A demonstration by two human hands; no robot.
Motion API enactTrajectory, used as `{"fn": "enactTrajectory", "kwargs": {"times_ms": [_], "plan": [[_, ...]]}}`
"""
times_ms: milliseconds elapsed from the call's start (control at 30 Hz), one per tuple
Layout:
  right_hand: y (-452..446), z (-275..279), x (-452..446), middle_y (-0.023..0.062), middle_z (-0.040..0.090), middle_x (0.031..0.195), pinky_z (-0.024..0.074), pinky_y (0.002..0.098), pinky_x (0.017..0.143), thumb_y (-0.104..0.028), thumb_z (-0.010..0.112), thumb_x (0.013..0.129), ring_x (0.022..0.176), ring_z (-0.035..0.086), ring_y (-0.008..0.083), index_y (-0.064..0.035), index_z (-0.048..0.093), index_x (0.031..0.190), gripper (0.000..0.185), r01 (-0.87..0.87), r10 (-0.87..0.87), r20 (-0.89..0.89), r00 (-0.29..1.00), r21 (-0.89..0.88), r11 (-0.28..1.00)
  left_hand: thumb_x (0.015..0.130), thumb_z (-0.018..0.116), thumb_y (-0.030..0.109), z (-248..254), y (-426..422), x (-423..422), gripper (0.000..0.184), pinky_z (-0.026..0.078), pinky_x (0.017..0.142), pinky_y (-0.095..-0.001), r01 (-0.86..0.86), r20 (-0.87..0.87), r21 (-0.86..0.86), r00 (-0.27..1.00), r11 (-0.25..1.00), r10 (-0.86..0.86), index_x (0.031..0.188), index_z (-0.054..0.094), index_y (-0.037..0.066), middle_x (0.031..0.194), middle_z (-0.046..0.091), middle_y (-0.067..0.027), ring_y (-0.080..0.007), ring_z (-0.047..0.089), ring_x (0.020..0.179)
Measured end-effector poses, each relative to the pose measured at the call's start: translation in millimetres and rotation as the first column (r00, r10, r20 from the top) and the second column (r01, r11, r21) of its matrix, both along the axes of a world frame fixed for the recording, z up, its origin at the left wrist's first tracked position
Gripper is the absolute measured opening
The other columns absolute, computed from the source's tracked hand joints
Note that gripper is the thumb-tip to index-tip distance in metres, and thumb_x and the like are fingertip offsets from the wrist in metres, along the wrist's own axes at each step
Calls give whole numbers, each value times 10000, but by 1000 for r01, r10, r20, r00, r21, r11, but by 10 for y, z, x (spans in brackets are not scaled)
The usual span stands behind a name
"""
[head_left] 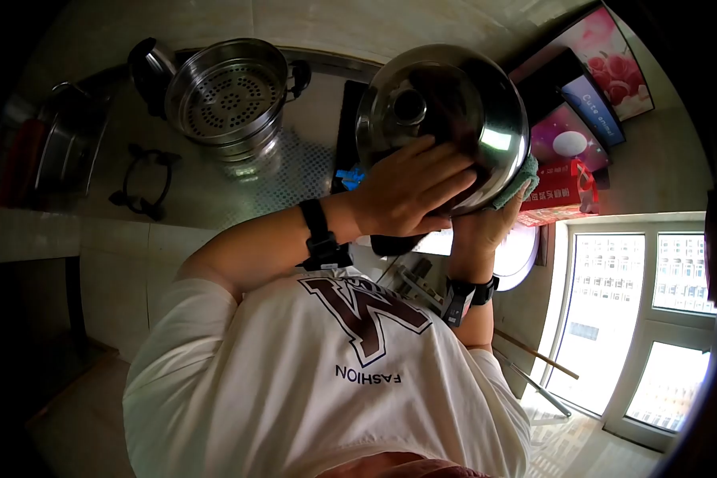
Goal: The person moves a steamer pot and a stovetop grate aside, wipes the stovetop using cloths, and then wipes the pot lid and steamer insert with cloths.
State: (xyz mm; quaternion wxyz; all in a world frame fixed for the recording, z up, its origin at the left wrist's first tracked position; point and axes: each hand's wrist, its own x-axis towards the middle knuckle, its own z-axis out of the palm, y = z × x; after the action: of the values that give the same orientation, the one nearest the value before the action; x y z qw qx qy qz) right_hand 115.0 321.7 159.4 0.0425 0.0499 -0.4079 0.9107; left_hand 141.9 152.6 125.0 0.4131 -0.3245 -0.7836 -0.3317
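A shiny steel lid (462, 95) with a round knob is tilted up over the counter. My left hand (410, 187) is on its near edge, with the fingers spread over the outer surface and the thumb low by the rim. At the lid's lower right rim, my right hand (494, 223) has a green cloth (519, 183) pressed between fingers and metal. The lid hides part of that hand. Black bands circle both wrists.
A steel steamer pot (229, 95) stands on the counter beside a dark kettle (151, 70). Nearer lie a black burner ring (146, 182) and, far left, a metal basin (72, 147). Decorated boxes (570, 135) and a red bag (558, 191) are right, above a glazed door (597, 311).
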Motion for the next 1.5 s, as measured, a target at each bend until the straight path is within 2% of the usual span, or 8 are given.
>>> {"fn": "enactTrajectory", "kwargs": {"times_ms": [267, 433, 467, 567, 800, 1000, 1167, 1500], "plan": [[325, 2, 49, 141, 532, 1457, 453, 503, 1104, -584, 458, 1034, 1307, 539, 326, -99, 458, 1491, 667, -187, 188, 8, 982, -74, 980, 991, 469, 607, -474, -702, -275, 592, 349, 1157, -533, 180, 61, -200, 983, 963, -171, 1345, 586, 147, 1332, 628, -109, -356, 520, 1330], [671, 30, -11, 149, 567, 1441, 451, 514, 1107, -478, 471, 1068, 1310, 547, 313, -60, 506, 1443, 563, -264, 250, -93, 964, -200, 943, 1019, 586, 146, -355, -828, -340, 349, 505, 1032, -394, -95, 357, 272, 934, 958, -8, 1346, 595, 24, 1332, 643, -161, -325, 636, 1200], [771, -51, -53, 149, 567, 1441, 451, 514, 1107, -478, 471, 1068, 1310, 547, 313, -60, 506, 1443, 563, -258, 244, -90, 966, -203, 945, 1054, 544, 217, -201, -883, -291, 364, 494, 1047, -356, -144, 610, 476, 765, 867, -208, 1349, 588, 9, 1340, 652, -147, -262, 651, 1186], [863, -177, -87, 148, 573, 1430, 478, 500, 1090, -479, 448, 1074, 1275, 579, 309, -58, 511, 1436, 558, -88, 91, 19, 996, -140, 986, 1063, 445, 303, -364, -958, -459, 488, 458, 1101, -383, -308, 253, 943, 426, 124, -869, 1402, 535, -37, 1384, 624, -172, -282, 613, 1246], [898, -338, 25, 148, 590, 1389, 481, 524, 1071, -476, 459, 1068, 1263, 584, 346, -80, 484, 1457, 556, -91, 94, 139, 986, -25, 996, 953, 382, 242, -591, -1117, -353, 521, 427, 1137, -495, -342, -135, 914, 247, -217, -960, 1352, 557, -44, 1341, 638, -206, -351, 616, 1215], [878, -439, 37, 140, 631, 1313, 533, 451, 1010, -407, 447, 1086, 1144, 647, 300, -64, 520, 1412, 479, 102, -103, 186, 977, 11, 995, 863, 392, -4, -1475, -1025, -284, 471, 499, 1077, -505, -742, 293, 626, -58, 237, -954, 1294, 576, -41, 1284, 630, -173, -330, 587, 1251], [874, -510, 23, 114, 631, 1314, 543, 400, 995, -350, 443, 1096, 1143, 642, 250, -54, 540, 1386, 426, 144, -151, 199, 968, 50, 988, 852, 360, -102, -972, -981, -178, 593, 532, 1056, -413, -310, 232, 941, 309, 133, -923, 1425, 502, -44, 1378, 586, -184, -263, 604, 1246], [917, -689, 24, 83, 548, 1453, 447, 444, 1109, -400, 444, 1090, 1309, 537, 266, -134, 508, 1444, 447, 88, -113, 227, 967, 119, 989, 1031, 503, 221, -1599, -1222, -51, 273, 558, 916, -404, -501, 224, 844, 5, 191, -975, 1177, 641, 35, 1134, 719, -124, -247, 688, 1051]]}}
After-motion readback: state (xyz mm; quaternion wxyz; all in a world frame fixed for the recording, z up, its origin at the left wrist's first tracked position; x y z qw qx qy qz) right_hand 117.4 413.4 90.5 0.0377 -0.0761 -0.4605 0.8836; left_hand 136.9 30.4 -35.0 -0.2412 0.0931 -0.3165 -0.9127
